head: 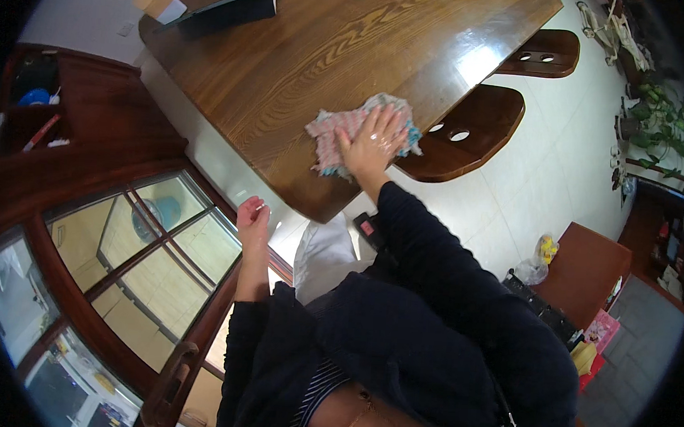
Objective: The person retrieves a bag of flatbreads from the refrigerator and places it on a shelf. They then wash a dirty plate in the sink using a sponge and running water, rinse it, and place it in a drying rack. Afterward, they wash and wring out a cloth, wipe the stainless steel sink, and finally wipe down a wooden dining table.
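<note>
Near the corner of a polished wooden table, my right hand lies flat, fingers spread, on a crumpled cloth in pink, grey and blue. The palm presses on the cloth rather than gripping it. My left hand is raised off the table's left edge, its fingers loosely curled; whether they touch the palm is hard to tell, and no object shows in it.
A dark flat device and a small box stand at the table's far left. Wooden seats sit along the right edge. A glass-paned wooden door is at the left, a reddish-brown cabinet at the right.
</note>
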`<state>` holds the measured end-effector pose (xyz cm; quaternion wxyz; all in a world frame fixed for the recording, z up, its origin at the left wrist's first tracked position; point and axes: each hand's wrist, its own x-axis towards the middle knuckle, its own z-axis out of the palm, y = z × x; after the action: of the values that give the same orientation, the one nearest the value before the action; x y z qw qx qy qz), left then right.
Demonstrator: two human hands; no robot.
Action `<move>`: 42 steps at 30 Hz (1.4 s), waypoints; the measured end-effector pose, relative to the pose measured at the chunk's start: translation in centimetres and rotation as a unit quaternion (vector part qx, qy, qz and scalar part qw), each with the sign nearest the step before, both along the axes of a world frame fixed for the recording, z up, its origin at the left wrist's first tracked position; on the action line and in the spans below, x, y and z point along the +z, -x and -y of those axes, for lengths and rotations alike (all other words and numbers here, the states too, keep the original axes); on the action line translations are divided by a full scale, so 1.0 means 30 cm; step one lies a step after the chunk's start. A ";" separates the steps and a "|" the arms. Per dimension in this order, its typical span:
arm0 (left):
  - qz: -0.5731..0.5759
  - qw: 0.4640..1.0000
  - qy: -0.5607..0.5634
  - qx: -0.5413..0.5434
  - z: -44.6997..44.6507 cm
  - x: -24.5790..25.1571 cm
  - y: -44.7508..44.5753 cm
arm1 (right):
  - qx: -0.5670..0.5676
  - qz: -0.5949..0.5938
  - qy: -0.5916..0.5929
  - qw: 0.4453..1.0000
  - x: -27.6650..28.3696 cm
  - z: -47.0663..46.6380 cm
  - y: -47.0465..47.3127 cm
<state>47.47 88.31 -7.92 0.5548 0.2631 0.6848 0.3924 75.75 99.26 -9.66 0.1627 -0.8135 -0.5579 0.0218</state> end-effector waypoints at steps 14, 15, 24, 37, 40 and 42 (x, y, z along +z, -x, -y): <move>-0.399 0.890 0.195 -0.101 -0.300 -0.097 -0.267 | 0.175 0.102 -0.054 0.978 -0.021 -1.181 -0.261; -0.413 0.884 0.183 -0.118 -0.288 -0.109 -0.255 | 0.186 0.106 -0.097 0.972 -0.023 -1.283 -0.266; -0.392 0.890 0.191 -0.132 -0.264 -0.140 -0.213 | 0.347 0.117 0.044 0.930 0.031 -1.048 -0.195; -0.358 0.893 0.252 -0.107 -0.234 -0.204 -0.139 | 0.206 0.194 0.089 0.955 -0.087 -1.034 -1.183; -0.265 0.949 0.160 -0.058 -0.208 -0.249 -0.103 | 0.079 0.156 0.064 0.982 -0.054 -1.319 -1.135; -0.208 0.967 0.145 -0.020 -0.212 -0.250 -0.103 | 0.137 0.160 0.046 0.976 -0.026 -1.335 -0.976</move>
<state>50.55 94.68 -15.42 0.4404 0.2690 0.8293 0.2144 105.03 139.32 -10.46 0.0294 -0.7287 -0.6815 -0.0611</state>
